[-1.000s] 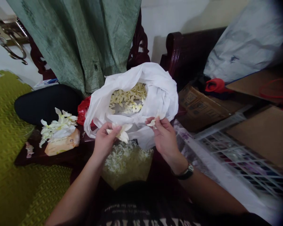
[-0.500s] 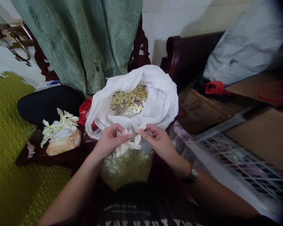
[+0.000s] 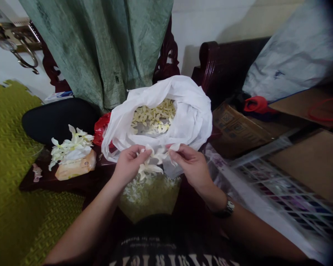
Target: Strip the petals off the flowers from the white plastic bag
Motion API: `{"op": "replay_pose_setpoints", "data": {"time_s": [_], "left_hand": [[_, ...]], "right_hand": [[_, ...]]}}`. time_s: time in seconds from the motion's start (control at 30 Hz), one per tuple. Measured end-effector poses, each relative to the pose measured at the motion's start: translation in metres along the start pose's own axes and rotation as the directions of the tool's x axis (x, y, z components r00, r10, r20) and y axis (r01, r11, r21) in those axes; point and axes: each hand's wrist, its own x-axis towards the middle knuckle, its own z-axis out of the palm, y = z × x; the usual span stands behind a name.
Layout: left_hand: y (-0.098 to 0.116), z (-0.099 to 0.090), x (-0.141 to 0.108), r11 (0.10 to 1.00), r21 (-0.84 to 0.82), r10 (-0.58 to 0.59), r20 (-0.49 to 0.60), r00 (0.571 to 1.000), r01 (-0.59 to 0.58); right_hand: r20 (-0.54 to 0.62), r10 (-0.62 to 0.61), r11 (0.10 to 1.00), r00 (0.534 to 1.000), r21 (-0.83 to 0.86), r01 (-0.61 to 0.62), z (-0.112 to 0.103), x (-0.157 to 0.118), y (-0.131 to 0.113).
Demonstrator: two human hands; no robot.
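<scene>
Just in front of the open white bag (image 3: pixel 194 111), both hands are pinched close together. My left hand (image 3: pixel 130 162) grips a string of white flowers (image 3: pixel 150 168), some of which hang below its fingers. My right hand (image 3: pixel 191 162), with a watch at the wrist, pinches a white flower (image 3: pixel 174 147) beside the string. Inside the bag lie many pale yellow-white flowers (image 3: pixel 155 114). Below my hands, more small white flowers (image 3: pixel 133 190) show on a yellowish surface. Fine details between the fingertips are blurred.
On the dark wooden bench at left, white flowers (image 3: pixel 72 144) rest on a tissue pack (image 3: pixel 76 169), near a red bag (image 3: pixel 101 127) and a black cushion (image 3: pixel 59 120). At right are a cardboard box (image 3: pixel 238 125) and a white crate (image 3: pixel 288 195). A green curtain (image 3: pixel 100 48) hangs behind.
My right hand has moved slightly right, away from my left, and the flower in its fingers has turned. The whole view has shifted a little.
</scene>
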Motion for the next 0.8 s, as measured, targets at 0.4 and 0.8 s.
{"op": "replay_pose_setpoints", "data": {"time_s": [0.4,0.8], "left_hand": [[0.023,-0.026,-0.001,0.981,0.183,0.075,-0.022,0.997,-0.069],[0.024,-0.001,-0.006,0.983,0.098,0.159,-0.007,0.987,-0.158]], "right_hand": [[0.170,0.118,0.986,0.978,-0.134,-0.096,-0.039,0.006,-0.015],[0.334,0.101,0.994,0.937,0.003,-0.109,0.014,-0.002,-0.037]]}}
